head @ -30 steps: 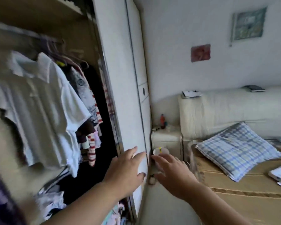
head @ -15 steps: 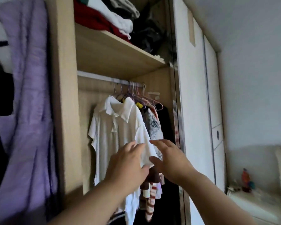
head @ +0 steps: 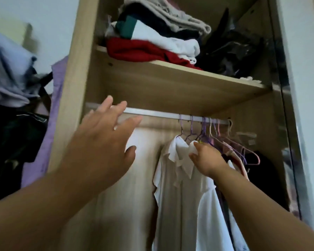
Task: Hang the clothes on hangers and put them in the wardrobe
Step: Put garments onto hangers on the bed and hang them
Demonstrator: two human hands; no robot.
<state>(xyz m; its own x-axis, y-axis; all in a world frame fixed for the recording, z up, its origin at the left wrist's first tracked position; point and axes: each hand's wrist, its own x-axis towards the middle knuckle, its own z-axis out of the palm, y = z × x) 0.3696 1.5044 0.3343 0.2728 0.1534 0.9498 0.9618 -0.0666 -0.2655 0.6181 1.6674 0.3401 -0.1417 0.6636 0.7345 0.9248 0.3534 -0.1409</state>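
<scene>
right grip (head: 207,158) pinching limp shirt (head: 181,205), left grip (head: 101,142) splayed

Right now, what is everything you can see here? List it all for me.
wardrobe: one, light wood, open, centre
shelf: one, light wood, above the rail
folded clothes: one pile, red, white, green and grey, left on the shelf
bundle: one, black, right on the shelf
rail: one, silver, under the shelf
hangers: several, purple and pink, bunched at the rail's right end
shirt: one, white, hanging leftmost in the bunch
purple garment: one, hanging left of the wardrobe
blue cloth: one, pale, upper left
dark clothes: count unclear, far left
left hand: open, raised before the rail
right hand: grips the shirt's collar
</scene>
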